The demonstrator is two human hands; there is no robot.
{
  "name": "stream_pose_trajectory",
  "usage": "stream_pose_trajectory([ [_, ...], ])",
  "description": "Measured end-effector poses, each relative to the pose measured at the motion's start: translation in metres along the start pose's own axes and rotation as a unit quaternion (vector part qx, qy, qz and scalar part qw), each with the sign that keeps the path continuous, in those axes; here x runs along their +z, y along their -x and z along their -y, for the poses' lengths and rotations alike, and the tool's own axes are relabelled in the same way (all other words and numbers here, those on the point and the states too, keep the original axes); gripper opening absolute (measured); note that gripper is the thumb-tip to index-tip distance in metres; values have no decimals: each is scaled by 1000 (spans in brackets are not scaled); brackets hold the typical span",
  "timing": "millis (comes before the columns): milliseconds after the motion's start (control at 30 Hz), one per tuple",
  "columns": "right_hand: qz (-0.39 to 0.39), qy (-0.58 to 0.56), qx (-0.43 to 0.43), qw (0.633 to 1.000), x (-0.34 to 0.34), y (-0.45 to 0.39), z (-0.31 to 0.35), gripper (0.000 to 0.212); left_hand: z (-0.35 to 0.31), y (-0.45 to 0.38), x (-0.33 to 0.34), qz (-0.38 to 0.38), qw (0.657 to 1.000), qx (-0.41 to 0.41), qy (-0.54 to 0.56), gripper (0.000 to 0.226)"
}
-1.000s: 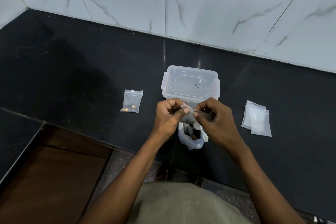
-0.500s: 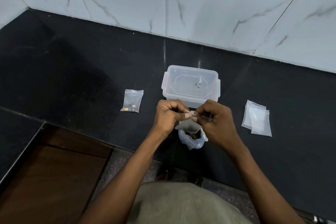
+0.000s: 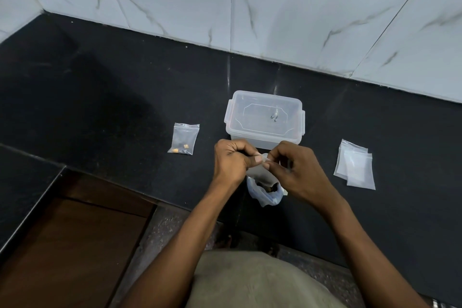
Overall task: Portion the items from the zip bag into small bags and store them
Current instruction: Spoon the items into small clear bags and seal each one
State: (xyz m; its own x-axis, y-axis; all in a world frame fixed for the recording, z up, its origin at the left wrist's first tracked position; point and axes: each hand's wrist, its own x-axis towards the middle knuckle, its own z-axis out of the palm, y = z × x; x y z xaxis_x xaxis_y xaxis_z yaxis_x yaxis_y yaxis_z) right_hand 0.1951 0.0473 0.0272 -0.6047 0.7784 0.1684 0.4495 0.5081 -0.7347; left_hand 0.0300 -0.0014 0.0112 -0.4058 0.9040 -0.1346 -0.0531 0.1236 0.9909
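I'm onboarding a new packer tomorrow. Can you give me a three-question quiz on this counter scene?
1. True or false: the lid is on the clear plastic box.
2. On which side of the box does the stack of empty small bags lie: A left, B right, C behind?
3. What do the left hand and right hand pinch between them?

Key: 1 true. 2 B. 3 the top edge of a small bag, held above the open zip bag.
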Motion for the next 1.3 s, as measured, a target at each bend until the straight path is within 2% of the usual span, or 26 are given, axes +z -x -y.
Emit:
stream_pose_trajectory([
  [100,14,11,-6,1000,-3,0,1,8,-3,1,-2,-55,998,-24,19,35],
  [367,10,14,-10,1000,-2,-1,3,14,-3,0,-16,-123,992,-32,26,20],
  [433,7,5,-2,1000,-1,-1,4,17,-2,1,-19,-131,991,-32,25,20],
  [600,10,-12,21,1000,7,-4,9,16,1,1,-28,-146,988,-35,39,39],
  [833,8,-35,53,998,34,-22,21,16,11,-7,-52,-154,986,-35,49,30],
  [1033,40,-37,85,995,64,-52,40,9,16,-13,-91,-152,987,-45,14,45],
  [1133,67,-56,119,989,85,-73,47,9,19,-18,-117,-122,991,-60,-12,23],
  [1167,74,-60,128,987,91,-79,48,10,21,-19,-123,-122,990,-66,-26,10],
  [1200,83,-66,139,985,98,-86,49,10,22,-21,-130,-136,987,-75,-42,6],
  [1300,108,-98,186,972,122,-107,53,13,29,-32,-153,-192,972,-109,-77,22],
])
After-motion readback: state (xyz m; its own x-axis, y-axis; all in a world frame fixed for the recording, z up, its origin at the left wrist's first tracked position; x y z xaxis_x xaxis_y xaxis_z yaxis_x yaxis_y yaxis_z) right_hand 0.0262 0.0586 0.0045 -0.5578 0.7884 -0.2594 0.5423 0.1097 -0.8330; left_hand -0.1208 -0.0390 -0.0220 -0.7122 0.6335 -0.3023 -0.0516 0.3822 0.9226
